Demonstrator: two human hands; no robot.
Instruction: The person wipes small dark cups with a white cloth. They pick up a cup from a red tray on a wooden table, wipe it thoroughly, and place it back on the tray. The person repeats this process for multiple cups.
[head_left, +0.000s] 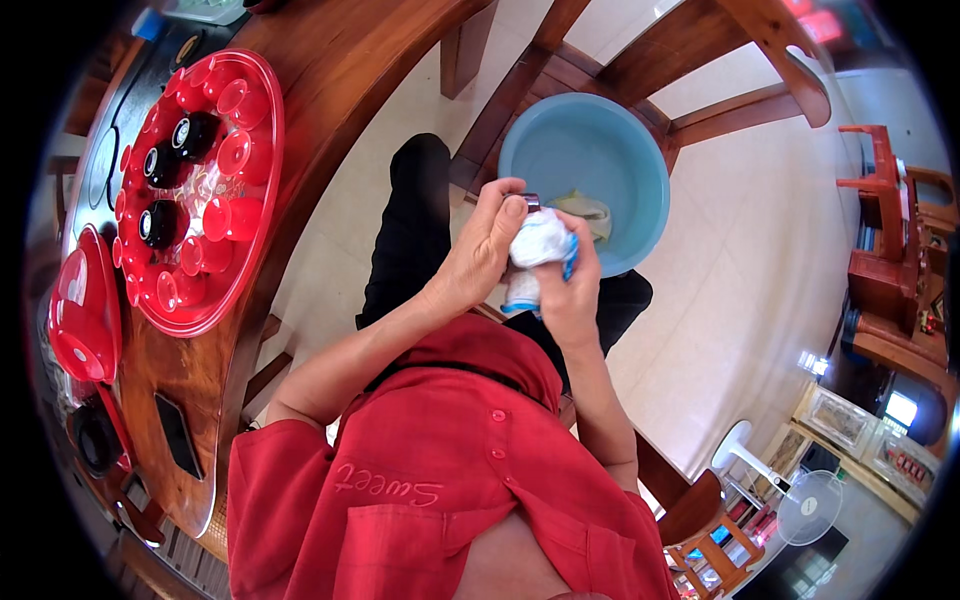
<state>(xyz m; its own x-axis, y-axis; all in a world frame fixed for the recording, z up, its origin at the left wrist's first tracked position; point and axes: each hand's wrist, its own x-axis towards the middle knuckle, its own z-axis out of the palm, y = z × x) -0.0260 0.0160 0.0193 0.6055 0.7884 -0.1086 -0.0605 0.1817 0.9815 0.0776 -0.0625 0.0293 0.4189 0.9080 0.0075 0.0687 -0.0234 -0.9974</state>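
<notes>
My left hand (486, 234) grips a small dark object with a shiny rim (532, 201); fingers and cloth hide most of it. In my right hand (571, 289) is a bunched white cloth (541, 241) with blue edging, pressed against that object. Both hands are close together above my lap, at the near rim of a light-blue plastic basin (577, 135). A wet-looking pale yellowish cloth (585, 213) lies inside the basin, which rests on a wooden chair (491, 120).
To my left, a wooden table (330, 67) bears a round red tray (271, 112) with several red cups (234, 154) and black cups (159, 223). A red lidded container (82, 330) and a smartphone (178, 435) lie nearer. A white fan (808, 508) stands at right.
</notes>
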